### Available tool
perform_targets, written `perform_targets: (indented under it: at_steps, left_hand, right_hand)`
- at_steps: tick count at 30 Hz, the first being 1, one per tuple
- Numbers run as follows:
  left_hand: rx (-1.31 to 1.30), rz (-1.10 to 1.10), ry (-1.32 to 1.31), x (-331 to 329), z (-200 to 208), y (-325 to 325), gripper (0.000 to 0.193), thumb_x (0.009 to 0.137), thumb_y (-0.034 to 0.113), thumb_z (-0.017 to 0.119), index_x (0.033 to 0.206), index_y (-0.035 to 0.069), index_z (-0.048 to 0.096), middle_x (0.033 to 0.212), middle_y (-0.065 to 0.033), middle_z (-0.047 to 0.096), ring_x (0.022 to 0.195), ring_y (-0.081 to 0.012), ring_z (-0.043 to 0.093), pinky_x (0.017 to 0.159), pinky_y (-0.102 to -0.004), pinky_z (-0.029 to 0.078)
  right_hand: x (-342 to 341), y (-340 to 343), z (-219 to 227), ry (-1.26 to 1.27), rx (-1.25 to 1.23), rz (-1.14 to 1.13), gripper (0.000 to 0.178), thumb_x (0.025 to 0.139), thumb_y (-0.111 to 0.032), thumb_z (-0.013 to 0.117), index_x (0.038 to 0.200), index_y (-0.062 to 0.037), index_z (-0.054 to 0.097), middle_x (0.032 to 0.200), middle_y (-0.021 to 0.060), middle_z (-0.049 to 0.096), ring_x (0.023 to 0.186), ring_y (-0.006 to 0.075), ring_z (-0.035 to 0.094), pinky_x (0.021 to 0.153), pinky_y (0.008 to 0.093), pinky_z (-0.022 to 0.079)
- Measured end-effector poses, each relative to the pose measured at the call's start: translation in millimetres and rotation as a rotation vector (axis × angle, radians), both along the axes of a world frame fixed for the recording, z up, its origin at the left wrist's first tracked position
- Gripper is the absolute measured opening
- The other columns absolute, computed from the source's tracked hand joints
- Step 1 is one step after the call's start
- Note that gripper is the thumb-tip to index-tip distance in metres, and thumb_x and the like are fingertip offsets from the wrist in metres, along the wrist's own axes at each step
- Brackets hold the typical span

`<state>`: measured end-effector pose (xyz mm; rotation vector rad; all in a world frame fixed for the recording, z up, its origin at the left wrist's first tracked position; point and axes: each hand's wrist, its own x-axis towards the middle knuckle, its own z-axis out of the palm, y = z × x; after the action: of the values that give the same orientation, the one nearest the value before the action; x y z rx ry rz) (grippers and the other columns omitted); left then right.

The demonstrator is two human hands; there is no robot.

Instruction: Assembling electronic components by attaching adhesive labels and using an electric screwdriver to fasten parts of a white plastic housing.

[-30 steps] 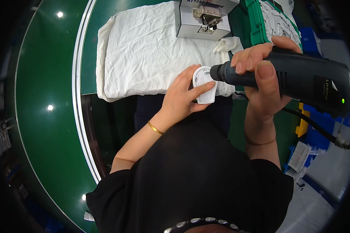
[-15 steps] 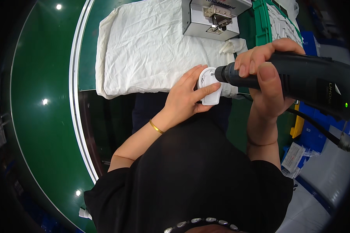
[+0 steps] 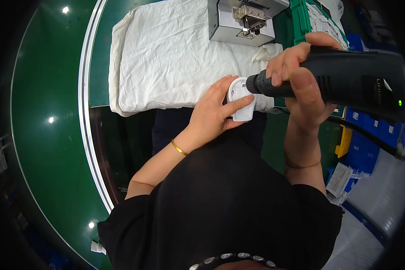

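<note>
My left hand point(image 3: 215, 104) is closed round a small white plastic housing point(image 3: 242, 112), rounded at its far end and squared at its near end, with the thumb lying across its face. My right hand point(image 3: 301, 81) grips a black electric screwdriver point(image 3: 346, 81) from which a thick black cable trails. The screwdriver lies almost level, its ribbed nose pointing left, and its bit meets the upper part of the housing. Whether a screw sits under the bit is too small to tell. A green light shows on the tool's rear end.
A padded white cloth point(image 3: 166, 58) covers the bench before me. On its far side stands a grey metal machine point(image 3: 225, 27) with a bracket on its front. At the far right is a green crate point(image 3: 301, 22) of white parts, with blue bins point(image 3: 362, 155) lower down.
The screwdriver's rear end has swung slightly nearer and its nose has shifted a little left. My left hand keeps its hold on the housing. The whole view has shifted slightly.
</note>
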<state>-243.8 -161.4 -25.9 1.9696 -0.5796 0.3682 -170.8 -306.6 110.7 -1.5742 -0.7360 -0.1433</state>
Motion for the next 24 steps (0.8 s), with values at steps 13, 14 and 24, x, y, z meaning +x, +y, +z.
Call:
perform_targets:
  at_steps: [13,14,24]
  left_hand:
    - [0.275,0.120,-0.080,-10.3,20.4,-7.4,0.064,0.060,0.018,0.082,0.121,0.023,0.063,0.140,-0.0175,0.045,0.126,-0.0390,0.044,0.102,-0.0445,0.041]
    - [0.300,0.077,-0.061,-14.0,22.7,-9.0,0.051,0.067,0.015,0.075,0.116,0.022,0.065,0.144,-0.0132,0.043,0.130,-0.0362,0.040,0.105,-0.0462,0.037]
    - [0.686,-0.156,-0.144,-6.3,66.1,3.9,0.030,0.078,0.007,0.060,0.106,0.018,0.066,0.139,-0.0061,0.050,0.131,-0.0336,0.044,0.098,-0.0441,0.047]
  right_hand:
    - [19.4,-36.3,-0.4,0.117,0.280,-0.017,0.037,0.091,-0.008,0.057,0.123,0.0042,0.042,0.075,0.0100,0.055,0.066,0.0183,0.056,0.067,0.0366,0.048]
    - [24.8,-48.6,1.6,0.242,0.349,-0.091,0.036,0.092,-0.010,0.057,0.122,0.0034,0.043,0.075,0.0094,0.055,0.066,0.0181,0.056,0.067,0.0367,0.048]
    - [79.4,-94.4,-76.8,0.900,0.235,-0.188,0.027,0.084,-0.014,0.073,0.101,-0.0070,0.053,0.074,0.0042,0.058,0.053,0.0130,0.058,0.049,0.0284,0.049]
